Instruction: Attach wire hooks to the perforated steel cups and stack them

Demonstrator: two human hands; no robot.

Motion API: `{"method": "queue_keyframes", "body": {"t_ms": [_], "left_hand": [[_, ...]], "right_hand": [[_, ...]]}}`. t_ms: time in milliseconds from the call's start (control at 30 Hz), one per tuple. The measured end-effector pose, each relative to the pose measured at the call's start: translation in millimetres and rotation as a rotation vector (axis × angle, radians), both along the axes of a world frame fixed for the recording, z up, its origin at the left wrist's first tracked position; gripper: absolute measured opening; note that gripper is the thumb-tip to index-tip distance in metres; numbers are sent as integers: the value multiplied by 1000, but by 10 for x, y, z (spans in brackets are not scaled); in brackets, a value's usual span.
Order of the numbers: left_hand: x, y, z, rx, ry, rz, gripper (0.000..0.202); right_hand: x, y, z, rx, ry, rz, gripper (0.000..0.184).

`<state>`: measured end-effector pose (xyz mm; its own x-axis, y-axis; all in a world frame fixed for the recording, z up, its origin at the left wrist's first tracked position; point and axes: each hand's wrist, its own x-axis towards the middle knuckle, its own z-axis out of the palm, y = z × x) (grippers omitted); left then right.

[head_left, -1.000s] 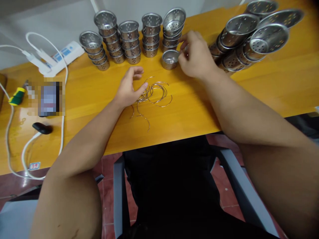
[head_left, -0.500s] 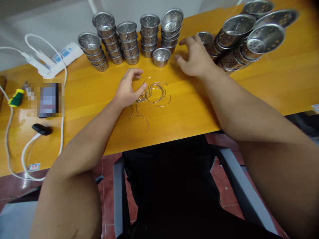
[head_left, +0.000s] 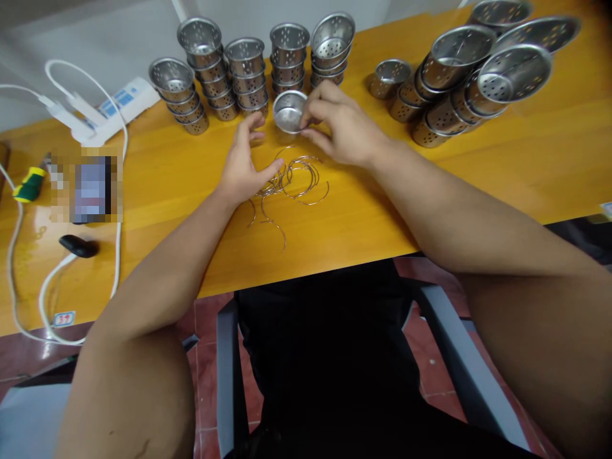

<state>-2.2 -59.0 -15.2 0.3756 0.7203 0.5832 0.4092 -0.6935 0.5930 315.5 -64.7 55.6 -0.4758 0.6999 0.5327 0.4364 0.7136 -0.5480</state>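
My right hand [head_left: 342, 124] pinches the right side of a small metal cup [head_left: 288, 113], which is held mouth up in front of the cup stacks. My left hand [head_left: 245, 159] is to the left of that cup, thumb and fingers apart, with nothing between them. Under and beside its thumb lies a loose heap of thin curved metal wires [head_left: 301, 178] on the table. Whether the thumb touches the wires, I cannot tell. Behind the hands stand stacks of perforated metal cups [head_left: 246, 64], and one more stack [head_left: 289, 54] is partly hidden by the held cup.
On the right, a single perforated cup [head_left: 389, 78] stands beside larger leaning stacks of cups [head_left: 459, 57]. A white power strip [head_left: 119, 111] with cables, a green and yellow handled tool [head_left: 30, 185], a blurred-out device [head_left: 90, 188] and a black object [head_left: 79, 246] lie on the left.
My right hand has moved left from beside the right-hand stacks and closed on the small cup, which is now lifted slightly and shifted left. My left hand stays almost in place.
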Motion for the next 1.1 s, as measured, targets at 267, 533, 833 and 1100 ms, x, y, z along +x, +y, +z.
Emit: {"method": "queue_keyframes", "body": {"t_ms": [267, 533, 833, 1100], "left_hand": [[54, -65, 219, -54, -170, 71, 101], [77, 84, 181, -108, -334, 63, 115], [-92, 382, -182, 196, -357, 69, 96], [-138, 344, -130, 144, -278, 69, 103]], "right_hand": [[-361, -499, 288, -85, -28, 67, 48], [-34, -354, 126, -38, -375, 156, 88], [-515, -459, -113, -21, -345, 271, 14], [-526, -492, -54, 5, -337, 184, 12]]}}
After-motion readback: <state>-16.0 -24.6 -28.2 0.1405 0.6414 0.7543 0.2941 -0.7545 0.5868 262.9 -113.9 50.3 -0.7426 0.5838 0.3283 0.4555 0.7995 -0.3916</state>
